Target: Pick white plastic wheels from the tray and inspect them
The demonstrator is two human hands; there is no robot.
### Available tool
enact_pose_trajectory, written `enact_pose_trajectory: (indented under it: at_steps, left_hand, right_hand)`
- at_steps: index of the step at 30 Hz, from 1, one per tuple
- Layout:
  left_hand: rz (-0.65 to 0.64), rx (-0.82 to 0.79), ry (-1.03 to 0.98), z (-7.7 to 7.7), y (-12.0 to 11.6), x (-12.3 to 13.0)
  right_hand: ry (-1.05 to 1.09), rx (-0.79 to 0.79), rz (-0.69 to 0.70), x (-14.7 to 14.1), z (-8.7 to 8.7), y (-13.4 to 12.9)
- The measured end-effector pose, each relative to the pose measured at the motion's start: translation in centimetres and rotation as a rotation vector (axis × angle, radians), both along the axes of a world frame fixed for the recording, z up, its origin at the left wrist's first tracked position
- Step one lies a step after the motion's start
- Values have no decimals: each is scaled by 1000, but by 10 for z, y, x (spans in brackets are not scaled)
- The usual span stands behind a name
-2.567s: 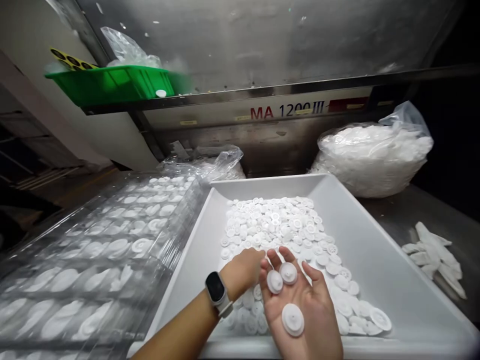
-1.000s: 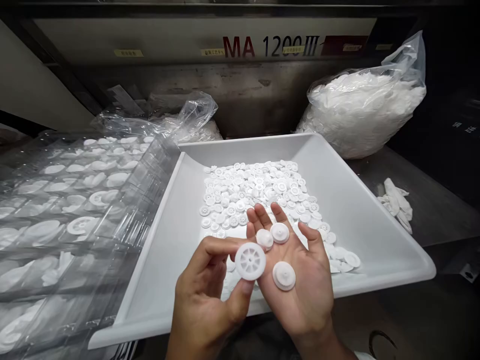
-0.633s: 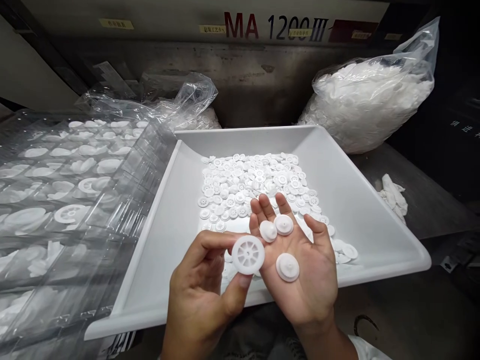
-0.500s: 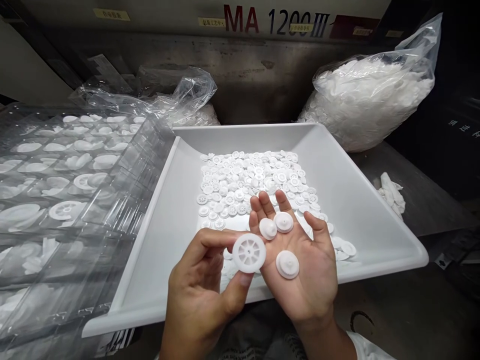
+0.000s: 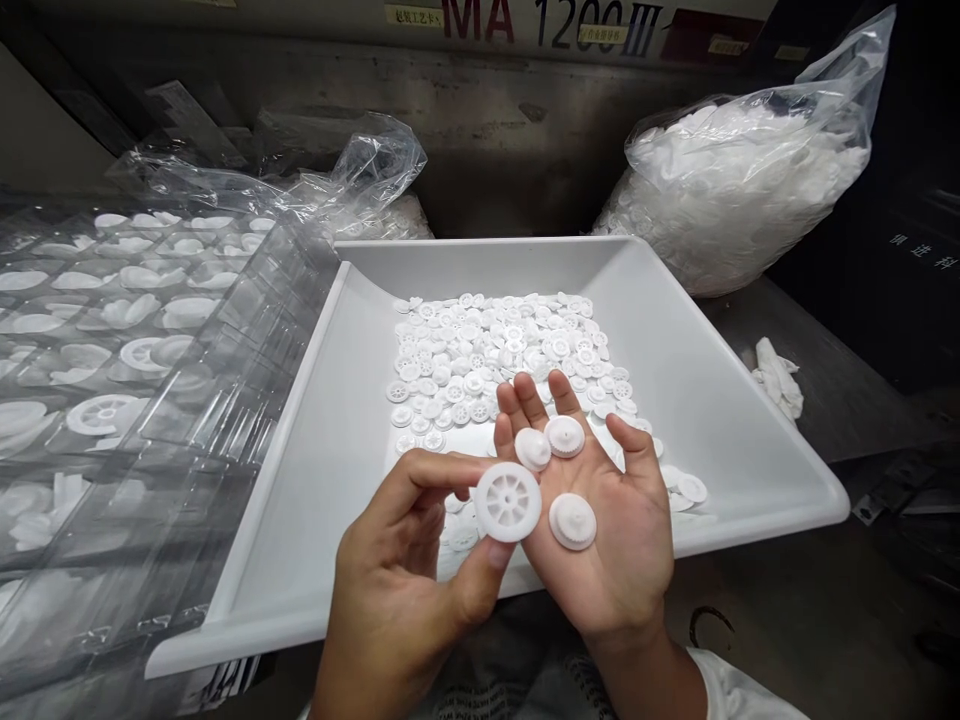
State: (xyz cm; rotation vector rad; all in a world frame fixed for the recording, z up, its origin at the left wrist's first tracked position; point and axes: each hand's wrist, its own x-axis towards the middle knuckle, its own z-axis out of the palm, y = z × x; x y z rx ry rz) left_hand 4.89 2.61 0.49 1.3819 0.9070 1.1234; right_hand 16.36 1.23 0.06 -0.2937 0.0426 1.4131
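The left hand point(image 5: 397, 570) pinches a spoked plastic wheel point(image 5: 508, 502) between thumb and fingers, its face turned up to view. The open right hand point(image 5: 592, 530) carries three white gears point(image 5: 572, 521) on its palm, held above the tray point(image 5: 712, 400), with a loose pile point(image 5: 480, 350) of parts just beyond the hands.
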Motion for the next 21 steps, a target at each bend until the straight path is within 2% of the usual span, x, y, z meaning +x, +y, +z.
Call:
enact_pose_trajectory:
  at_steps: [6,21]
  left_hand:
    - [1,-21,15,4,-2,0]
    - [-35,0,23,-2,0,-3]
  right_hand:
    - [15,15,-8,0,-1,1]
    - [-2,6,-24,-1,-1,1]
